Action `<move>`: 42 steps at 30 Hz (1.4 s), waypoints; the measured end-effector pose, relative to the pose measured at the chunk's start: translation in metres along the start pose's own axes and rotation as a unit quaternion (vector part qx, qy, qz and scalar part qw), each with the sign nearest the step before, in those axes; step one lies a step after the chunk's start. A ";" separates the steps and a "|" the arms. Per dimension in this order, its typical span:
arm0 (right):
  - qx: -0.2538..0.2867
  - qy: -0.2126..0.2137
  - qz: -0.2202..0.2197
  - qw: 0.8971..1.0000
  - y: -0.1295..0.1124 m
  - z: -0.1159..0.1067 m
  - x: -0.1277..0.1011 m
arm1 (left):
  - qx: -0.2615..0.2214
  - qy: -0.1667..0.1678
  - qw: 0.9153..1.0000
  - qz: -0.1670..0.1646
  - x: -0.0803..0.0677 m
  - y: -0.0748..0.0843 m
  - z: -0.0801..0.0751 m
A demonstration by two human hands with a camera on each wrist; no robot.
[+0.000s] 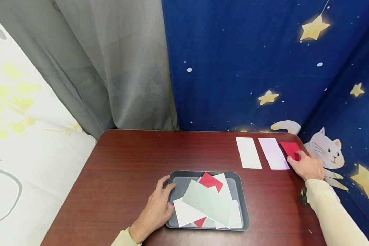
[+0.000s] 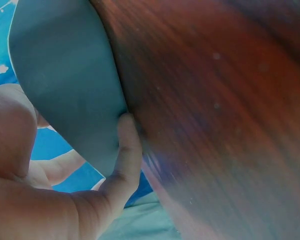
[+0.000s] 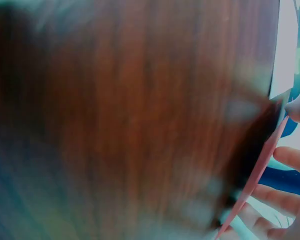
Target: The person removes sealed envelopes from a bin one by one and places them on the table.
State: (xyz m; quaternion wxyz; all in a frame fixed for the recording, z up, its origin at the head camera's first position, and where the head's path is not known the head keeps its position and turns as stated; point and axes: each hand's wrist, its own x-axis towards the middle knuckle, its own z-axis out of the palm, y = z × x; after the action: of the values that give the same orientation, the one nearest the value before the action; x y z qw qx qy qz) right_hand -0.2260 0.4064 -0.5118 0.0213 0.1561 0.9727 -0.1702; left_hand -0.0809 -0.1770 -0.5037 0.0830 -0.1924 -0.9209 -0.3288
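Table (image 1: 135, 153) bearing a tray (image 1: 242, 205) of mixed papers at near centre. Sorting step, as judged: the red paper (image 1: 289, 148) is being laid far right, beside the lilac strip (image 1: 273, 153) and white strip (image 1: 248, 152). Right hand (image 1: 307, 165) presses it with relaxed fingers; left hand (image 1: 155, 208), fingers curled, grips the tray's left rim. Next, likely, another sheet is drawn from the tray.

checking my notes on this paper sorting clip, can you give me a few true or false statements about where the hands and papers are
1. The left hand holds the left rim of the grey tray. True.
2. The right hand is inside the tray. False: it touches the red paper at the table's far right corner.
3. Three papers lie in a row outside the tray: the white strip, the pale lilac strip and the red paper. True.
4. The tray is empty. False: it holds a loose pile of papers, with a grey-green sheet on top.
5. The table is white. False: it is dark red-brown wood.
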 end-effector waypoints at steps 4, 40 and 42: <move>0.002 -0.006 0.006 1.000 0.004 0.000 0.001 | 0.002 0.001 1.000 0.004 0.001 0.000 0.000; -0.019 0.110 -0.173 0.979 -0.062 0.014 -0.032 | 0.000 -0.002 1.000 0.005 -0.001 -0.001 0.000; -0.016 0.119 -0.187 0.975 -0.069 0.016 -0.037 | 0.000 -0.001 1.000 0.006 0.000 -0.001 0.001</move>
State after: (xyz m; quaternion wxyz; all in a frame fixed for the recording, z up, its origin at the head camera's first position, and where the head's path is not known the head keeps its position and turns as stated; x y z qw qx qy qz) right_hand -0.2126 0.3280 -0.5010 -0.1244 -0.0101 0.9828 -0.1361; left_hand -0.0812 -0.1775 -0.5048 0.0842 -0.1981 -0.9198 -0.3280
